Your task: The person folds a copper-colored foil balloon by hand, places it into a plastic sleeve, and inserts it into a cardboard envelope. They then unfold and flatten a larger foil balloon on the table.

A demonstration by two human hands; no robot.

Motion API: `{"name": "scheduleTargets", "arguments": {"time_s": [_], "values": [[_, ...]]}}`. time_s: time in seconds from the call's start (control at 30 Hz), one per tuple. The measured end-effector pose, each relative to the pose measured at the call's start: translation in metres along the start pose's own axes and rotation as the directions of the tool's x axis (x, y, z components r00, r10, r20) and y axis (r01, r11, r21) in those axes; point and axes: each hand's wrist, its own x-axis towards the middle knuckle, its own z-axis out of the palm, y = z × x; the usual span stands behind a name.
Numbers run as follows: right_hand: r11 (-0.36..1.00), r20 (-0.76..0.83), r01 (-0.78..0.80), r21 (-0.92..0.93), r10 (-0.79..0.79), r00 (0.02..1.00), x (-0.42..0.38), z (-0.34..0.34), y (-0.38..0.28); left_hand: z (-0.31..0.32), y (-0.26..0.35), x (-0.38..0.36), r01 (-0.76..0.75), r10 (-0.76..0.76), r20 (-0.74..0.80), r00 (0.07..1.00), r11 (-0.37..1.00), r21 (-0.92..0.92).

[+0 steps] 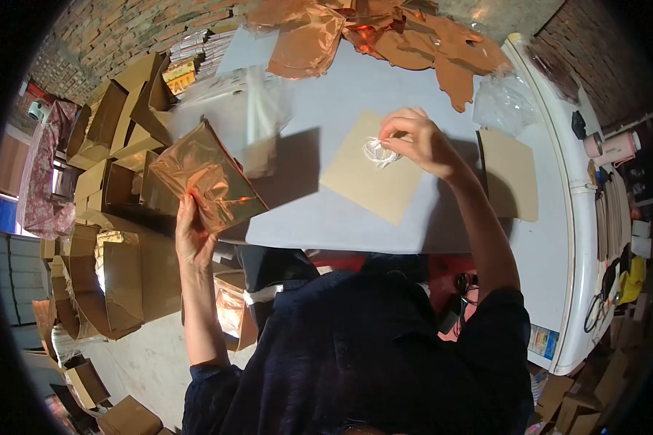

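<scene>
My left hand [194,235] is closed round the lower edge of a flat packet wrapped in shiny copper-coloured foil [207,170], holding it tilted off the table's left side. A loose bundle of white string [377,154] overlaps a square tan cardboard sheet [366,190] on the table. With thumb and fingers pinched together, my right hand [421,141] grips the string at its upper right. The sheet lies at an angle on the pale grey table [297,225].
Copper-coloured foil pieces [406,47] cover the table's far edge. Transparent plastic bags [225,109] lie at the left, partly behind the packet. Another tan sheet [511,174] is beyond my right forearm. Open cardboard boxes [141,279] crowd the left side; a white ledge [584,239] borders the right.
</scene>
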Motion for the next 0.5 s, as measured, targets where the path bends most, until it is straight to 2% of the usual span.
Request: {"name": "scheduleTargets", "arguments": {"time_s": [0.1,0.2,0.3,0.4,0.5], "values": [[0.981,-0.075,0.036,-0.192,-0.051,0.996,-0.004,0.023,0.021,0.007,-0.001,-0.001,0.005,-0.005,0.057,0.998,1.0,0.004],[0.96,0.018,0.013,-0.28,-0.009,1.0,-0.011,0.037,0.023,0.005,-0.003,-0.004,-0.002,0.001,0.079,0.997,1.0,0.008],[0.978,0.121,0.032,-0.205,-0.007,0.993,-0.015,0.044,0.026,0.0,0.001,-0.005,0.037,-0.03,0.141,0.99,0.998,-0.045],[0.965,0.16,-0.168,-0.2,0.201,0.966,-0.015,0.046,0.022,0.006,0.001,-0.008,0.036,-0.035,0.142,0.989,0.999,0.0],[0.943,0.044,-0.332,-0.037,0.333,0.942,-0.014,0.044,0.011,0.01,-0.001,-0.008,0.069,-0.081,0.101,0.992,0.991,0.113]]}}
